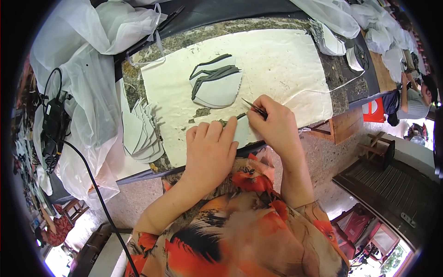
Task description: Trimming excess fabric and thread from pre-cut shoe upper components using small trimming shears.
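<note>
My left hand [207,145] lies with its fingers stretched out on the near edge of a white work sheet [286,55]. Its fingertips press at the dark edge of a pale grey cut piece [242,131], partly hidden under the hands. My right hand [275,122] is closed round a slim, pointed metal tool [249,104], its tip toward the upper left; its exact kind is unclear. Just beyond the hands, several overlapping grey pieces [217,92] with black strips along their edges sit on the sheet.
A fanned stack of grey cut pieces [140,134] is at the left, another stack [328,39] at the far right. Beside that stands a spool [357,57] with white cord. Plastic bags [78,78] and a black cable [99,194] flank the left side. Other people sit farther off.
</note>
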A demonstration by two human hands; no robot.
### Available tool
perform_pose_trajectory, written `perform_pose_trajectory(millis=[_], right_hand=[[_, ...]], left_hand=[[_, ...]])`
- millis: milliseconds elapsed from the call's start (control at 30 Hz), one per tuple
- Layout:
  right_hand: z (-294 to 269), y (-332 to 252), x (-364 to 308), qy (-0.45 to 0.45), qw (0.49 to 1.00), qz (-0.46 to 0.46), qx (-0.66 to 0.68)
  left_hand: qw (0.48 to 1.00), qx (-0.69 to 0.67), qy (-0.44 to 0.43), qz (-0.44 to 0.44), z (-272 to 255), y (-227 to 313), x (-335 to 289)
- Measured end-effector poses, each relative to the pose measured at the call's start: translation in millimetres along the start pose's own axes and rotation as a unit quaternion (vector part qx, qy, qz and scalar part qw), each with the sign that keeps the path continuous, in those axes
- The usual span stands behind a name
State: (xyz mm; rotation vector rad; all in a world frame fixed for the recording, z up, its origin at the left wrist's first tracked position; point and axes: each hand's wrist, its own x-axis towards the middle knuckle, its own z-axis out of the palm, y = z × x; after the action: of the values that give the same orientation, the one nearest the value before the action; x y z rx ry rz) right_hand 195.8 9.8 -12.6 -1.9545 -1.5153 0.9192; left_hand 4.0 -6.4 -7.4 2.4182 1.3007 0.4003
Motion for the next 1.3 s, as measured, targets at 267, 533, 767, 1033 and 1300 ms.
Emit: perform_pose_trajectory(millis=[267,533,767,1033,1300], right_hand=[[-20,4,0,-0.066,0.993,0.053,0.084],[-17,-4,-9,-0.153,0.976,0.071,0.141],[-15,-9,-16,-0.191,0.945,0.093,0.248],[-20,-23,-20,-0.197,0.946,0.071,0.248],[-19,-41,-27,-0.181,0.950,-0.236,-0.096]], left_hand=[[0.999,-0.004,0.032,-0.023,20,-7,-18],[0.993,-0.066,0.099,0.012,28,-16,-32],[0.962,-0.227,0.152,0.021,12,-17,-25],[0.851,-0.497,-0.109,-0.130,-16,-42,0],[0.696,-0.639,-0.171,-0.281,-45,-63,-17]])
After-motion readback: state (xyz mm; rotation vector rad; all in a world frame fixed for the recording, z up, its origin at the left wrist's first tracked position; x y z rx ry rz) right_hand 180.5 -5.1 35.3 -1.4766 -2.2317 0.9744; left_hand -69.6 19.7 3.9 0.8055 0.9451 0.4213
